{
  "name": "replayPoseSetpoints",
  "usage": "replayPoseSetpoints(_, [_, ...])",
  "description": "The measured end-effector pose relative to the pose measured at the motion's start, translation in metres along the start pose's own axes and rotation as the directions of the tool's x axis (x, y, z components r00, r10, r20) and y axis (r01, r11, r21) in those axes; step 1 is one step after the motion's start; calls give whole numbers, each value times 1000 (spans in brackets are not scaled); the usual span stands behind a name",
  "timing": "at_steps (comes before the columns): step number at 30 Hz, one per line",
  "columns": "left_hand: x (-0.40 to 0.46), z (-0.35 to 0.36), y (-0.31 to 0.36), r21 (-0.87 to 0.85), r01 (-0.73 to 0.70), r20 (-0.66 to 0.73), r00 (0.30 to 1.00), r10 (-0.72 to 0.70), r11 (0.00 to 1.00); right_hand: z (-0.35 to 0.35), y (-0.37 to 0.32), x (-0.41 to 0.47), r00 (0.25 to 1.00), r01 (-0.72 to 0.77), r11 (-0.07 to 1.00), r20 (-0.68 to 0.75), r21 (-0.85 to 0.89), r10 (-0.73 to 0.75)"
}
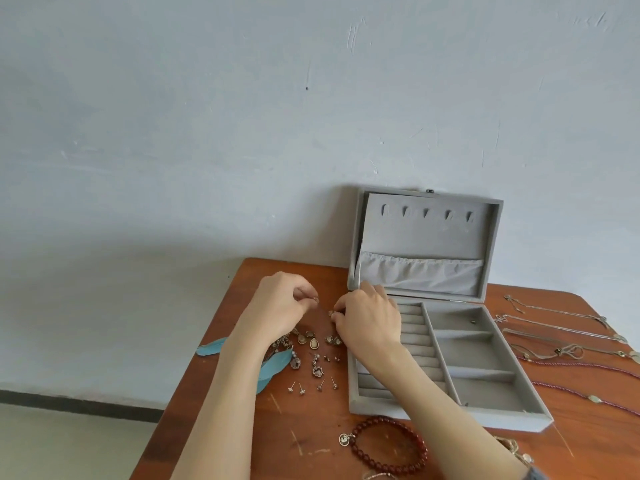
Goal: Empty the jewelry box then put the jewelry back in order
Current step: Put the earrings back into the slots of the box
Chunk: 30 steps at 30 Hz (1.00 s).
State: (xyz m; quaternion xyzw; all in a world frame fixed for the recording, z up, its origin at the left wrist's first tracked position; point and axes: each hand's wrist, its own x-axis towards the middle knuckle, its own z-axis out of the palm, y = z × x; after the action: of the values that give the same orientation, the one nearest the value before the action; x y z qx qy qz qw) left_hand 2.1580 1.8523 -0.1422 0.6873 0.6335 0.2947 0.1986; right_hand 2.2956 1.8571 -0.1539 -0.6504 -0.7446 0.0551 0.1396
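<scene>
We see the grey jewelry box (446,358) standing open on the wooden table (311,438), its lid (426,237) upright against the wall (242,116) behind it. Inside the box, the ring rolls run down the left part and the square compartments on the right part look nearly bare; a tiny dark piece (472,320) sits in the far compartment, too small for us to name. Just left of the box, our right hand (367,323) reaches across the box's near-left corner, its fingers curled down and pinching a small earring (331,313) above the table. Farther left of the box, our left hand (280,303) has its fingers curled, with thumb and forefinger pinching a small ring-like piece (316,299). The two hands are near each other but apart. Left of the box and nearer us than the hands, loose earrings (313,341) lie spread on the table: drop-shaped ones, small dark ones, and a row of studs (311,386) closest to us. A pair of blue feather earrings (273,368) lies farther left of the box, partly under our left forearm. In front of the box, on our side, rests a dark red bead bracelet (391,445) with a round charm (346,439) just beside it. Right of the box, several thin necklaces (561,327) lie stretched out on the table, with a reddish beaded strand (588,386) nearest us among them.
</scene>
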Motion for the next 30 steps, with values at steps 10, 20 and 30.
replayPoseSetpoints(10, [-3,-8,21,-217,-103,-115,990,79,971,-41,27,-15,998,60,802,-23,594,-58])
replayPoseSetpoints(20, [-13,33,74,-127,-228,9,973,231,965,-51,102,-19,983,-137,625,25,768,185])
replayPoseSetpoints(30, [18,73,92,189,-219,133,972,196,957,-35,119,-7,987,-119,737,1,665,158])
